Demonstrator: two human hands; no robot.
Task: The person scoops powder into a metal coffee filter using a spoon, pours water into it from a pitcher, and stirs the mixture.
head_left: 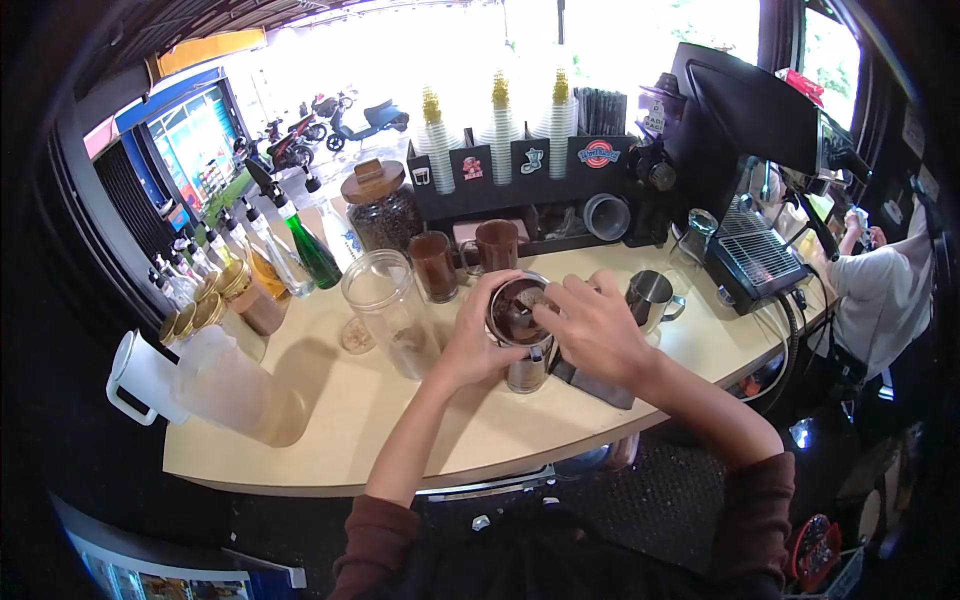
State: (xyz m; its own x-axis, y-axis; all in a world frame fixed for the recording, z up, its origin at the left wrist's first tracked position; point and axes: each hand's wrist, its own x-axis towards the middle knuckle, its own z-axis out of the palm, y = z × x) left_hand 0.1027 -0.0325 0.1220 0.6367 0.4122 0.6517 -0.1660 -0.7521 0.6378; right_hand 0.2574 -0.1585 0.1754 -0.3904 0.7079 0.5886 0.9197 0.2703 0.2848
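Near the counter's front edge, my left hand (476, 335) is wrapped round a shiny-rimmed cup (507, 322) with dark brown contents. My right hand (603, 328) is closed over the cup's mouth, its fingers pinched together at the opening. What they grip is mostly hidden; a small greyish piece shows beside the fingertips. Just under the cup a shiny clear or metal vessel (526, 373) shows, and I cannot tell whether it is a separate one. Left of my left hand stands a tall clear jar (383, 300) with some brown powder low inside. A steel milk pitcher (650, 295) stands right of my right hand.
Behind my hands are two brown-filled glass mugs (433, 268) and a wood-lidded jar of coffee beans (382, 212). Bottles (310, 243), a cloudy pitcher (230, 385) and a white pitcher (150, 375) line the left. An espresso machine (755, 250) is at right, with another person (880, 270) beyond.
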